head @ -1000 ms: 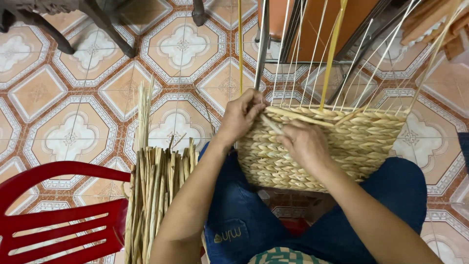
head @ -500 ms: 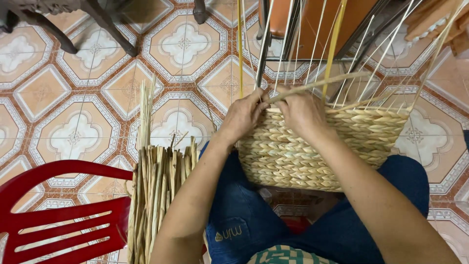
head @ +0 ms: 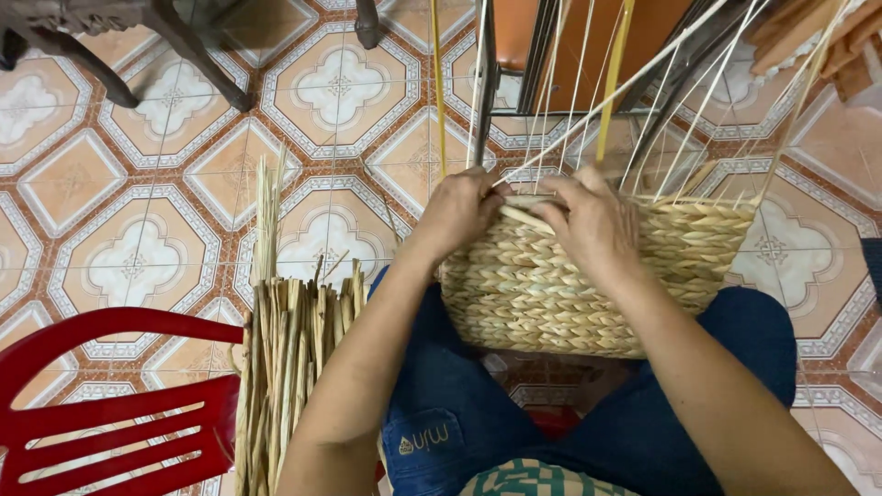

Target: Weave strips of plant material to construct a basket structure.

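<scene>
Half-woven tan straw basket (head: 588,294) rests on lap; left hand (head: 459,213) and right hand (head: 593,225) both pinch flat pale straw strand (head: 528,219) lying crosswise along rim, between fingertips, among upright stakes (head: 570,101).

The red plastic chair (head: 110,404) runs off the left and bottom edges. The pale upright weaving strands (head: 570,83) leave the top edge, ends unseen. The right hand (head: 597,225) hides part of the woven straw basket's (head: 542,294) rim.
</scene>
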